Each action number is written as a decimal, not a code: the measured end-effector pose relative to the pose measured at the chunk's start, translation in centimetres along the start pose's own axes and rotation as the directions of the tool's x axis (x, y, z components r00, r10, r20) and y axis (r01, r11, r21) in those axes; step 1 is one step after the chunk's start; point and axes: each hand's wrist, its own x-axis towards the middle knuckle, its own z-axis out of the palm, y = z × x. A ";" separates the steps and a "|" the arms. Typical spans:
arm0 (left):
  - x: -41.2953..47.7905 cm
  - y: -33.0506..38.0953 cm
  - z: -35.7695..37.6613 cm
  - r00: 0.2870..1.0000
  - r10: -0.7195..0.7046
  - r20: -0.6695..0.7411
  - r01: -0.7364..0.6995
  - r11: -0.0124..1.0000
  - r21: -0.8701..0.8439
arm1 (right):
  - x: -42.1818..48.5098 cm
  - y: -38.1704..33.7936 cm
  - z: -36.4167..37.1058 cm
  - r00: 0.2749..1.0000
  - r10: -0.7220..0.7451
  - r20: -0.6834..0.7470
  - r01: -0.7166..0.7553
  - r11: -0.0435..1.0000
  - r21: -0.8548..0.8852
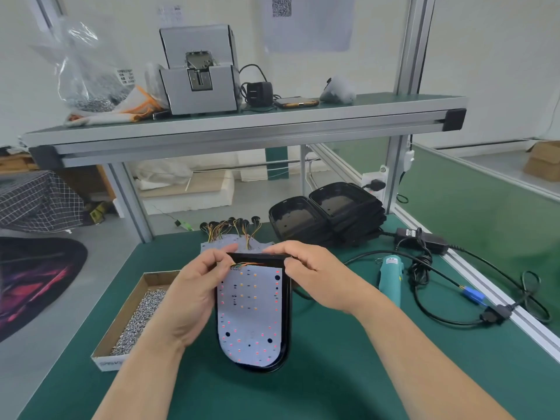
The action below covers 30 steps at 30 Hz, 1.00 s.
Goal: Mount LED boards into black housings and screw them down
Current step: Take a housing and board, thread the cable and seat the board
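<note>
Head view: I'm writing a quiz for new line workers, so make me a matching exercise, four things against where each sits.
1 LED board
2 screw box
3 teal screwdriver
4 screw feeder

a on the upper shelf
b in the black housing
c on the mat, right of the housing
d on the mat, left of the housing

Pairs: 1-b, 2-d, 3-c, 4-a

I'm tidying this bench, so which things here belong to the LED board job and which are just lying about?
Job: LED board, in the black housing held by the left hand and right hand; spare boards; stacked housings; box of screws; electric screwdriver.
Lying about: phone, plug adapter, cloth, all on the shelf.
</note>
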 end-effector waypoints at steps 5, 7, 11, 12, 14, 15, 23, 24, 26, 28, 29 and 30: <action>0.4 -0.2 -0.2 0.992 0.051 -0.119 -0.025 0.978 0.209 | 0.1 0.0 0.3 1.000 -0.001 0.014 0.000 0.999 0.036; 0.2 -0.3 -0.4 0.994 -0.002 -0.109 0.018 0.989 0.147 | 0.2 -0.1 0.4 1.000 -0.007 0.010 0.007 0.999 0.048; -0.4 0.0 -0.3 0.988 -0.152 0.002 0.152 0.986 -0.066 | 0.7 0.3 1.5 0.984 -0.086 -0.154 0.076 0.995 -0.071; -0.5 -0.1 -0.1 0.986 -0.167 0.011 0.167 0.980 -0.103 | 0.8 0.4 1.8 0.974 -0.107 -0.199 0.090 0.992 -0.091; -0.5 -0.5 0.2 0.984 -0.178 0.024 0.180 0.970 -0.165 | 1.0 0.6 2.1 0.951 -0.155 -0.266 0.122 0.983 -0.138; -0.6 -0.7 0.4 0.983 -0.179 0.037 0.182 0.965 -0.188 | 1.0 0.8 2.2 0.941 -0.179 -0.289 0.137 0.977 -0.161; -1.2 -1.1 1.1 0.971 -0.225 0.078 0.237 0.948 -0.213 | 0.7 1.0 1.9 0.958 -0.148 -0.246 0.042 0.919 -0.391; -1.3 -1.0 1.1 0.971 -0.225 0.085 0.238 0.951 -0.198 | 0.7 1.0 1.9 0.961 -0.141 -0.239 0.039 0.922 -0.386; -1.3 -0.7 1.3 0.972 -0.217 0.095 0.230 0.959 -0.163 | 0.8 0.9 1.8 0.960 -0.146 -0.240 0.058 0.939 -0.339; -1.4 -0.4 1.5 0.974 -0.209 0.090 0.219 0.968 -0.126 | 0.8 0.8 1.6 0.956 -0.169 -0.240 0.084 0.941 -0.329; -1.5 -0.3 1.6 0.975 -0.202 0.091 0.212 0.971 -0.108 | 0.9 0.9 1.5 0.956 -0.180 -0.230 0.093 0.934 -0.345; -1.7 -0.1 1.7 0.976 -0.195 0.094 0.203 0.975 -0.087 | 1.0 0.9 1.2 0.961 -0.183 -0.209 0.100 0.930 -0.354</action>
